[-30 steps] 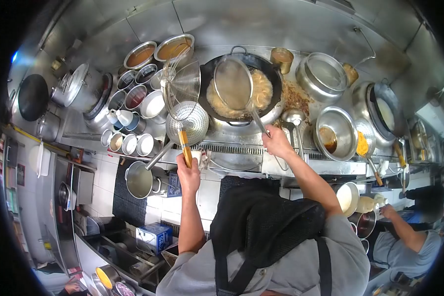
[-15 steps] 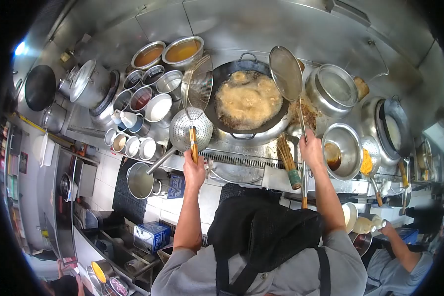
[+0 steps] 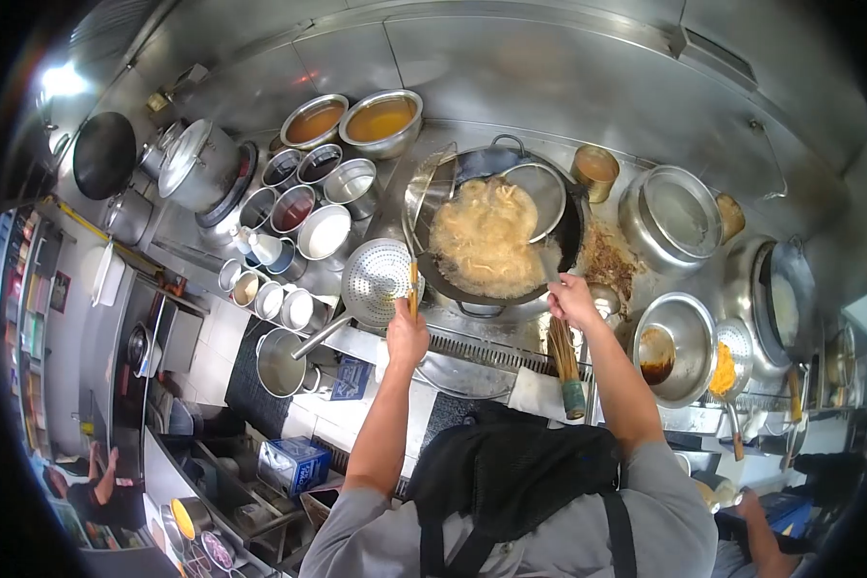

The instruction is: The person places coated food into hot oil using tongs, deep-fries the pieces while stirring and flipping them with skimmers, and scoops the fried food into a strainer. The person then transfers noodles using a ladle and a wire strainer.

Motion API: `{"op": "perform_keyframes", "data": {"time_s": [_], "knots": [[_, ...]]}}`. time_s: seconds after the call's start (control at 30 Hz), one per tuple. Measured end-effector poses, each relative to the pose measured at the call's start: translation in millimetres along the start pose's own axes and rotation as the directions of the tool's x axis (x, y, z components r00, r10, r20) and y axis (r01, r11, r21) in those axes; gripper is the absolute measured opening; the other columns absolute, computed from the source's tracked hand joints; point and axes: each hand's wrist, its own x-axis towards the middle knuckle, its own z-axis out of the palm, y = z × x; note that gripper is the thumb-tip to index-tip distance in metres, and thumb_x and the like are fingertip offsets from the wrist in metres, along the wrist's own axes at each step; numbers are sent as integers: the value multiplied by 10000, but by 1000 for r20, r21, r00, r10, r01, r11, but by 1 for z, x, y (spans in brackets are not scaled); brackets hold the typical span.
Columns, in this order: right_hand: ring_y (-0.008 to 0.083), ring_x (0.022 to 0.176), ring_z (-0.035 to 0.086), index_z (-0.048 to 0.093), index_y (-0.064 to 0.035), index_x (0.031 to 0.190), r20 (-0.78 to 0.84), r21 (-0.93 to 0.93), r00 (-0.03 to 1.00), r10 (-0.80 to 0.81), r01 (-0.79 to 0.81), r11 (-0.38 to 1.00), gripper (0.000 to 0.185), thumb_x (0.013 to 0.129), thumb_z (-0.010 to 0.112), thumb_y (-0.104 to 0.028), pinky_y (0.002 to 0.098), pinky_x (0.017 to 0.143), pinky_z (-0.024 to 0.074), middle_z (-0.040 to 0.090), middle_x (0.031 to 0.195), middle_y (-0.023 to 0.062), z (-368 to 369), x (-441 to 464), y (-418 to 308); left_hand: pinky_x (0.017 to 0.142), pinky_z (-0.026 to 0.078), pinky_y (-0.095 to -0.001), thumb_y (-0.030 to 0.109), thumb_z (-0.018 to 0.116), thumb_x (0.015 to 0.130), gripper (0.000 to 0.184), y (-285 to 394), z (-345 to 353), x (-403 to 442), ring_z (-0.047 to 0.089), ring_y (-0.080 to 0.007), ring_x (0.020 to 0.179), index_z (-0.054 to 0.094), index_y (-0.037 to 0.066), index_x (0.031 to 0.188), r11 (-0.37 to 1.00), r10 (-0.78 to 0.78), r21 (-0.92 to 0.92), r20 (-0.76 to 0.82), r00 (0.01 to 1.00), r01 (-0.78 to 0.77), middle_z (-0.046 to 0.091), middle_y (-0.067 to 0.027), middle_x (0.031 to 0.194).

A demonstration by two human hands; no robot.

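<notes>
Steel wall (image 3: 520, 72) behind, wok (image 3: 572, 236) foaming. Left hand (image 3: 407, 337): grip wrapped round the wire strainer (image 3: 429, 188), at the wok's left. Right hand (image 3: 573, 301): clasping the mesh skimmer (image 3: 546, 196), far right of it. Probably light, stiff, greasy; hold near ends.

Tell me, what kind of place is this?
Probably a restaurant kitchen! There's a big wok with food bubbling in it, a large lidded pot, and metal bowls of orange-brown liquid.
</notes>
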Motion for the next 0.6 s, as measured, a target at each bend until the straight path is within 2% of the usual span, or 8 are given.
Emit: {"op": "perform_keyframes", "data": {"time_s": [0.1,0.23,0.33,0.4,0.43,0.47,0.53,0.6], "knots": [[115,387,456,551,-37,858,141,148,990,14,-35,988,78,923,547,-80,264,347,279,556,613,43,14,12,-6,775,473,-606,128,561,918,295,7,2,1,631,-529,859,419,30,1158,999,54,-13,40,998,-53,655,-336,897],[112,388,463,551,-39,853,184,167,983,27,-58,984,85,925,545,-84,264,347,291,555,609,37,20,7,-13,773,476,-606,111,576,907,303,14,-9,-6,624,-538,847,432,22,1159,999,44,-10,27,999,-44,653,-338,896],[119,406,488,566,-32,862,209,45,977,-41,32,999,107,936,539,-104,278,365,330,562,605,42,25,-10,-14,773,478,-605,97,584,897,320,14,-18,-12,625,-537,842,438,19,1171,996,79,-28,-44,996,-81,652,-340,898],[122,421,511,581,-21,884,109,-242,983,-148,170,955,129,946,537,-125,290,390,364,571,602,38,33,-34,-30,773,478,-603,89,585,893,335,16,-25,-15,625,-534,845,437,15,1185,996,82,-37,-75,994,-85,652,-339,908],[171,466,567,612,14,965,73,-323,989,-129,146,935,165,946,542,-134,344,459,436,607,619,87,35,-42,-32,773,477,-602,84,583,893,337,17,-28,-15,625,-533,849,436,14,1188,996,64,-53,-81,995,-69,651,-339,914],[171,466,567,612,14,965,71,-329,990,-125,142,934,165,946,542,-134,344,459,436,607,619,87,37,-49,-33,773,475,-601,80,581,893,339,17,-32,-16,624,-533,853,435,13,1191,996,47,-69,-86,995,-53,650,-338,920],[236,524,611,622,36,1044,21,-509,962,-273,245,825,211,940,546,-132,397,540,482,624,638,160,40,-63,-32,789,480,-570,125,584,914,329,17,-39,-20,623,-526,905,457,8,1193,994,10,-110,-60,998,-17,649,-325,978],[302,590,641,619,35,1105,22,-540,960,-279,246,805,245,934,553,-128,431,610,496,614,672,233,38,-75,-28,791,478,-568,140,580,928,324,11,-42,-22,621,-526,911,457,3,1194,988,29,-150,-96,995,-44,646,-332,970]]}}
